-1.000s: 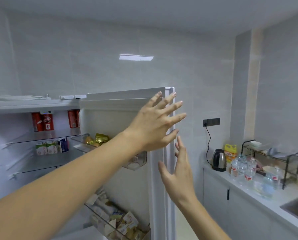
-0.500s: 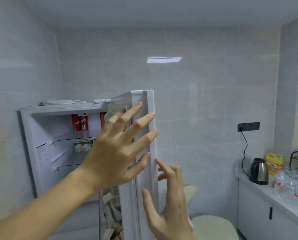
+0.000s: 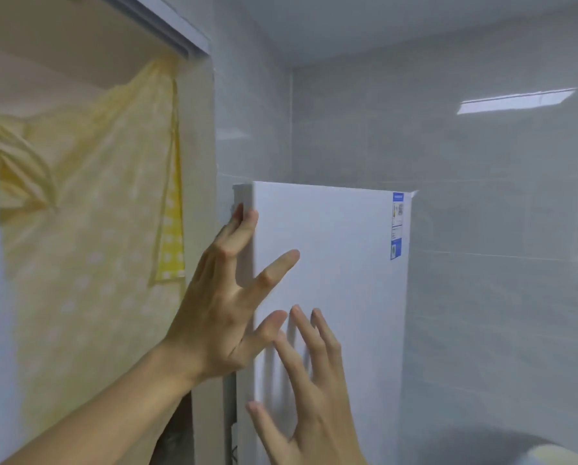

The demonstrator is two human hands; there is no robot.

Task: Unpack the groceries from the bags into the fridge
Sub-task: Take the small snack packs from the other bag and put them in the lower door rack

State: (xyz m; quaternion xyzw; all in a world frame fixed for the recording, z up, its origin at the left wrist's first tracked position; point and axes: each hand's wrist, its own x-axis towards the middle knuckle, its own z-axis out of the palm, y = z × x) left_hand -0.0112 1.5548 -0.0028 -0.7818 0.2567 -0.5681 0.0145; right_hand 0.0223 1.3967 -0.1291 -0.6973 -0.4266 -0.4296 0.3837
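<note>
Head view: the tall white flat-fronted fridge door (image 3: 331, 297) is standing nearly closed ahead. I am pressing it with my left hand (image 3: 223, 310) at its edge and right hand (image 3: 311, 391), fingers straight, grasping nothing. Closing step, I judge; next needs a firm push.

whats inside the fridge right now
Nothing inside shows: the white fridge door faces the camera and covers the interior. The left hand rests at its left edge, the right hand with straight fingers on its front.
</note>
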